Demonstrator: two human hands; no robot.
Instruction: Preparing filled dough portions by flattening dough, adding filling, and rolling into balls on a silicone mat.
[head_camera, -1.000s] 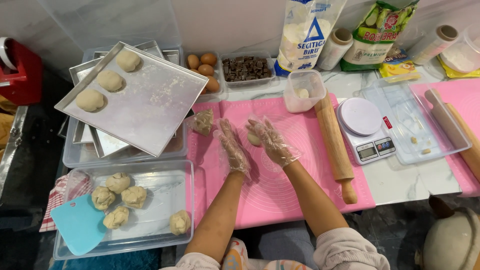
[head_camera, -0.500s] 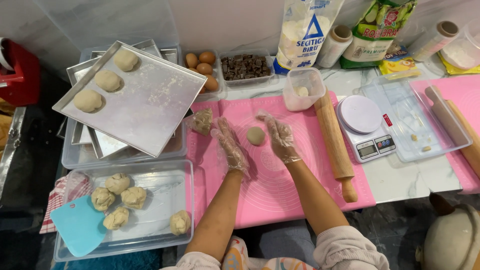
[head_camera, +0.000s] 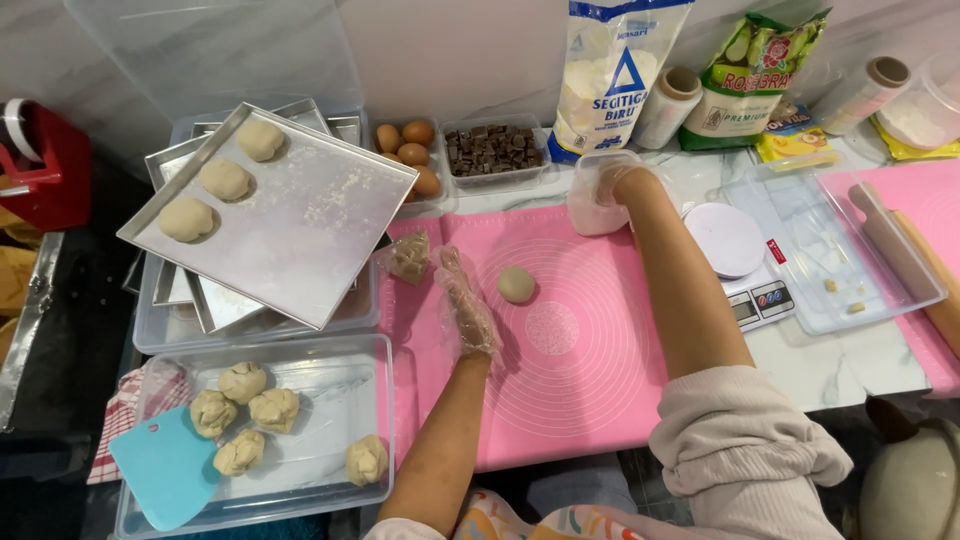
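Observation:
A round dough ball (head_camera: 516, 284) lies on the pink silicone mat (head_camera: 590, 400). My left hand (head_camera: 465, 305), in a clear plastic glove, rests edge-on on the mat just left of the ball, fingers straight and holding nothing. My right hand (head_camera: 622, 182), also gloved, reaches into a small clear plastic container (head_camera: 588, 212) of white powder at the mat's far edge. Its fingers are hidden inside the container. My right forearm crosses over the mat's right side.
A tilted metal tray (head_camera: 310, 240) with three dough balls rests on stacked trays at left. A clear tub (head_camera: 330, 400) holds several rough dough pieces and a blue scraper (head_camera: 165, 470). Eggs (head_camera: 412, 155), chocolate chunks (head_camera: 492, 150), a scale (head_camera: 742, 262) and a rolling pin (head_camera: 900, 250) are nearby.
Both hands were shaping the dough ball; it now lies on the mat. My right hand has moved away to the small container, and my left hand has dropped beside the ball.

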